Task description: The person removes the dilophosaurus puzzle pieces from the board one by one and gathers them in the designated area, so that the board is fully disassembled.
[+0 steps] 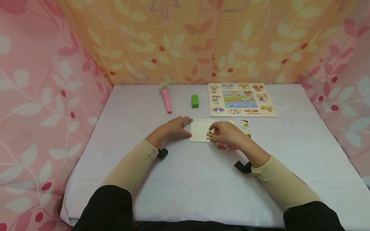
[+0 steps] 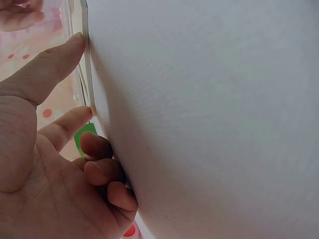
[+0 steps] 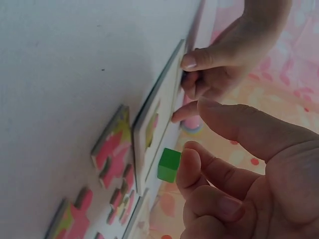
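A pale, shallow puzzle tray (image 1: 198,131) lies flat on the table. One pink, green and yellow jigsaw piece (image 1: 209,136) is inside it, near the lower right corner. My left hand (image 1: 175,126) touches the tray's left edge with thumb and forefinger spread apart; its other fingers are bent, as the left wrist view shows. Over the tray's right side is my right hand (image 1: 228,132), its thumb and fingertips apart with nothing seen between them in the right wrist view. Several loose jigsaw pieces (image 3: 113,149) lie beside the tray, partly hidden by the right hand in the head view.
Behind the tray stands a green block (image 1: 195,101), with a pink toy microphone (image 1: 166,100) to its left. A wooden picture puzzle board (image 1: 215,111) lies at the back right. Patterned curtains (image 1: 185,41) border the white-covered table (image 1: 185,183) at the back and sides.
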`<control>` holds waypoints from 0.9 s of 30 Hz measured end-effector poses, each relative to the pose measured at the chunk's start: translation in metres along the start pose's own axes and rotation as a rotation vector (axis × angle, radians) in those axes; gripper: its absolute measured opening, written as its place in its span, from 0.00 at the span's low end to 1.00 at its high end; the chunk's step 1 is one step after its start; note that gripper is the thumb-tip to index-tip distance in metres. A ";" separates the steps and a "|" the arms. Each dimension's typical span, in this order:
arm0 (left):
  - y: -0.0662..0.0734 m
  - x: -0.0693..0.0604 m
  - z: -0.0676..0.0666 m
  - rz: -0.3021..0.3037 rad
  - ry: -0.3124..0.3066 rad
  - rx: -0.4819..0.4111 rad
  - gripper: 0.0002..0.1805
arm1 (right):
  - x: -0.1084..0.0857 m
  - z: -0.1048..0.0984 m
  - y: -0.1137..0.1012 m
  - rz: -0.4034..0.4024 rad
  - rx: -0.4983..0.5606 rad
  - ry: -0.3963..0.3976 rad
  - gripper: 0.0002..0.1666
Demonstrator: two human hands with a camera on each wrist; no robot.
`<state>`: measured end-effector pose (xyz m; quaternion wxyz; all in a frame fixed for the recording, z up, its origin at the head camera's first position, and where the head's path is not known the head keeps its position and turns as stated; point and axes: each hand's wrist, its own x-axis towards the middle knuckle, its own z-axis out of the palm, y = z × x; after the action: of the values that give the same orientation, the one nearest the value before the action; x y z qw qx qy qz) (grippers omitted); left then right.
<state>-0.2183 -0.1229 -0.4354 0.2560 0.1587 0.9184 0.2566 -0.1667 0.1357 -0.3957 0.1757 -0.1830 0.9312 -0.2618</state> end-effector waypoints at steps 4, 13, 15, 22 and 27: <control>0.000 0.001 0.000 0.000 -0.002 -0.004 0.44 | 0.008 0.005 0.003 0.007 -0.023 -0.035 0.25; -0.001 0.002 0.001 0.006 -0.004 0.005 0.44 | 0.015 0.008 0.007 0.028 -0.078 -0.042 0.23; -0.001 0.001 0.001 0.004 -0.002 0.004 0.44 | 0.017 0.009 0.008 0.039 -0.073 -0.047 0.23; -0.001 0.000 0.001 -0.007 0.002 -0.008 0.44 | 0.022 0.010 0.007 0.052 -0.088 -0.058 0.24; -0.001 -0.001 0.001 -0.005 0.002 -0.015 0.44 | 0.022 0.009 0.005 0.054 -0.091 -0.051 0.23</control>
<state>-0.2175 -0.1237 -0.4364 0.2568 0.1542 0.9171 0.2632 -0.1830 0.1265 -0.4112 0.1979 -0.1724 0.9419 -0.2096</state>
